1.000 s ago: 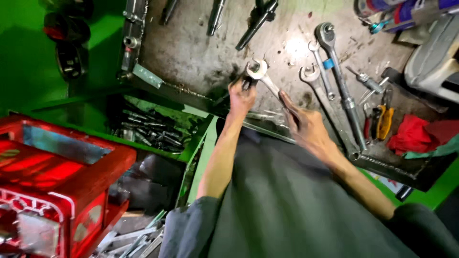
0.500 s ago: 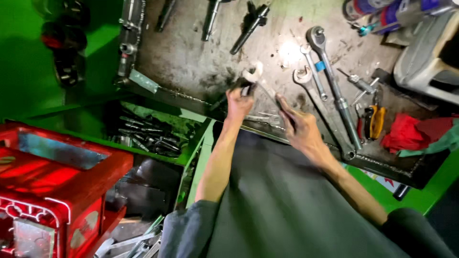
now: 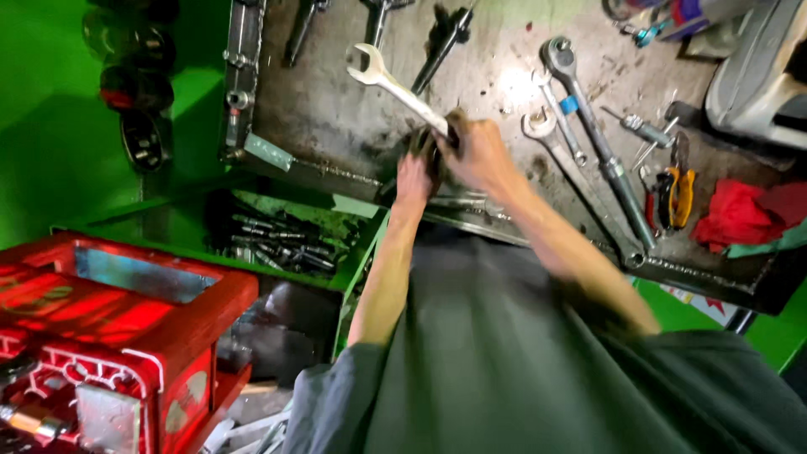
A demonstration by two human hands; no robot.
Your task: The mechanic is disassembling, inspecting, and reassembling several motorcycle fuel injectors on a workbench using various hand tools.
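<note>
While the right hand (image 3: 481,151) is clamped around the shank of the big open-end spanner (image 3: 391,82), lifting it clear of the worktop (image 3: 336,118), the left hand (image 3: 414,178) sits curled just beside it; can't tell if it grips anything. So the pickup looks done. Count: one spanner in hand, two more spanners lying flat, one long ratchet (image 3: 593,126), one red rag (image 3: 740,214).

A white label (image 3: 691,303) with red marks shows on the green surface below the near right edge of the bench tray; it is partly hidden and its shape cannot be told. Colourful cans or packages (image 3: 664,10), red, purple and teal, lie at the far right edge, cut off by the frame. No screens or signs visible.
</note>
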